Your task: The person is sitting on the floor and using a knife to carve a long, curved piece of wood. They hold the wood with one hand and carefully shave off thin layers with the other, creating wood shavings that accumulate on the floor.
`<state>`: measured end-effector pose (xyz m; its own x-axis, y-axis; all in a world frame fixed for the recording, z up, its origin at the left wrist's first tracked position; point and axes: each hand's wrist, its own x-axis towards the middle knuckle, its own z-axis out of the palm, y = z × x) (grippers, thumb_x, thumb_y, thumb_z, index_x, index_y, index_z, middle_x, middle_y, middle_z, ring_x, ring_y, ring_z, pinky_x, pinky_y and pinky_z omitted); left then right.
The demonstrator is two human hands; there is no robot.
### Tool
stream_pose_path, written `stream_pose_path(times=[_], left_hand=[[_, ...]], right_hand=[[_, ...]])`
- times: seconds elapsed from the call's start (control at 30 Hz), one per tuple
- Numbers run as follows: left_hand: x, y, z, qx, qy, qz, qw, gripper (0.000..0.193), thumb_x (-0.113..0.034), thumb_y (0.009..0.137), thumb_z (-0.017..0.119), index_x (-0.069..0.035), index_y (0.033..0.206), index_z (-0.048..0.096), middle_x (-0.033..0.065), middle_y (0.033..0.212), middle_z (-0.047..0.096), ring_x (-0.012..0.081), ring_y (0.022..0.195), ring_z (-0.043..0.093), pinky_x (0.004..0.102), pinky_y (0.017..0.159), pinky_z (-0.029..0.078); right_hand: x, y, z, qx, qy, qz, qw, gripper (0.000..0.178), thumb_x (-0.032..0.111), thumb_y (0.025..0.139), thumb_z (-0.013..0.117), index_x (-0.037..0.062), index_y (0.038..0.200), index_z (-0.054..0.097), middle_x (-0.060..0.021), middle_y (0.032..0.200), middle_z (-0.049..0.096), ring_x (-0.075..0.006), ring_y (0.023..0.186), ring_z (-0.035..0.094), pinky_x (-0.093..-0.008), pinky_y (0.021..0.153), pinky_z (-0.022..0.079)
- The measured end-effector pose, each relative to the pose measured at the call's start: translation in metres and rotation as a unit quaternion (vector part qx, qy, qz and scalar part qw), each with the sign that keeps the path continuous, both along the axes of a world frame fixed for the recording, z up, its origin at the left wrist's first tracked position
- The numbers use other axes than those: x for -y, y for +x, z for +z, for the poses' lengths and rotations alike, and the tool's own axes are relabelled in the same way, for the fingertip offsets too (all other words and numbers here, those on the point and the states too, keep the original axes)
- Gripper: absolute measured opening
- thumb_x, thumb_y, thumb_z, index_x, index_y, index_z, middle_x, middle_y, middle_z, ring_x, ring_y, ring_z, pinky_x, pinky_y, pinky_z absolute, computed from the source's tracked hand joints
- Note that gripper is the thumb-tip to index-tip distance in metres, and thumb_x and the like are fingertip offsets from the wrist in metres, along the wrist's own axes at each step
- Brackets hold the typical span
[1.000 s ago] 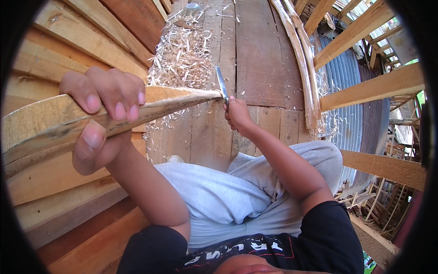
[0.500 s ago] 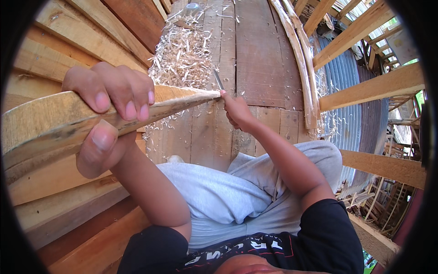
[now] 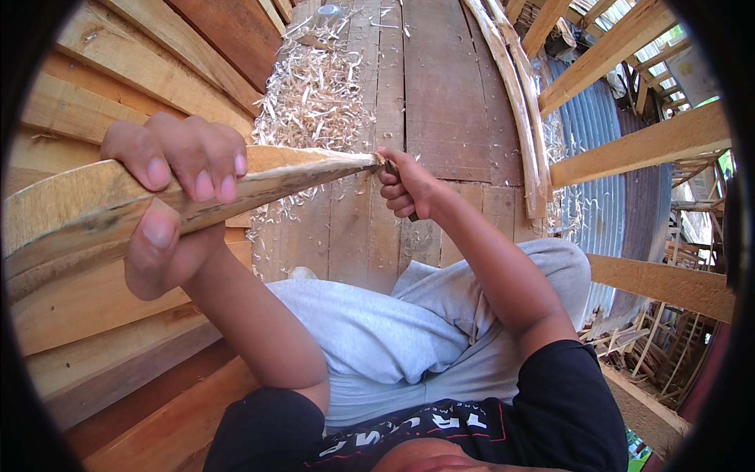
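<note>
- At the far left, I see tan and reddish-brown wooden boards (image 3: pixel 118 96) ranged along the person's side, edges overlapping.
- In front of them juts a long, tapering, honey-coloured wooden piece (image 3: pixel 287 178), its near side streaked with dark marks; it reaches from the left rim toward the middle, narrowing to a pale tip.
- The person's bare left hand (image 3: pixel 179 151) is clamped around its broad part, four fingers over the top edge and the thumb against the near side.
- Beyond the wooden piece, a heap of curly, cream-coloured wood shavings (image 3: pixel 314 102) lies on the brown plank floor (image 3: pixel 444 102), with a small, clear, rounded object (image 3: pixel 329 13) at its far end.
- Right by the tip, the person's bare right hand (image 3: pixel 410 186), apart from the left one, is closed around a dark, slim tool handle (image 3: pixel 414 216); from here I can't make out the blade.
- Below the hands are folded legs in light grey cloth trousers (image 3: pixel 362 322) and a black short-sleeved shirt (image 3: pixel 566 401).
- Further right, two pale, slender wooden poles (image 3: pixel 528 118) lie beside blue-grey corrugated metal sheeting (image 3: pixel 590 126), crossed by sawn yellowish beams (image 3: pixel 645 147).
</note>
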<state>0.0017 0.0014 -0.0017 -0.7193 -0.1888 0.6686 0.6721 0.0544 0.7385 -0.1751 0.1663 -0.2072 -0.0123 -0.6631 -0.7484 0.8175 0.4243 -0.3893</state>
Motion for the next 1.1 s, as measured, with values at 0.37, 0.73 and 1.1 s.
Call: stream_pose_path(times=[0.37, 0.73, 1.1], left_hand=[[0.001, 0.000, 0.001, -0.002, -0.001, 0.002, 1.000, 0.027, -0.027, 0.081, 0.063, -0.014, 0.095, 0.044, 0.0017, 0.080, 0.046, 0.0137, 0.070, 0.046, 0.0338, 0.073, 0.036], [0.002, -0.003, 0.003, -0.012, -0.040, -0.059, 0.997, 0.025, -0.025, 0.080, 0.065, -0.015, 0.091, 0.045, 0.0005, 0.076, 0.049, 0.0131, 0.065, 0.049, 0.0311, 0.069, 0.039], [0.010, -0.017, 0.004, -0.068, -0.084, -0.188, 0.976, 0.028, -0.019, 0.076, 0.072, -0.010, 0.089, 0.049, 0.0047, 0.074, 0.060, 0.0175, 0.060, 0.059, 0.0315, 0.062, 0.049]], right_hand=[[-0.005, -0.027, -0.033, -0.128, 0.072, -0.257, 0.955, 0.045, 0.054, 0.099, 0.039, 0.0132, 0.082, 0.043, 0.0055, 0.055, 0.028, -0.0082, 0.042, 0.023, -0.0259, 0.039, 0.021], [0.000, -0.007, 0.004, -0.558, 0.143, 0.165, 0.800, 0.059, 0.048, 0.095, 0.045, -0.0051, 0.077, 0.063, -0.0176, 0.072, 0.060, -0.0272, 0.067, 0.059, -0.0405, 0.063, 0.044], [-0.005, 0.001, 0.027, -0.464, 0.111, 0.188, 0.858, 0.054, 0.048, 0.097, 0.041, 0.0086, 0.060, 0.044, -0.0013, 0.051, 0.042, -0.0141, 0.040, 0.037, -0.0364, 0.039, 0.030]])
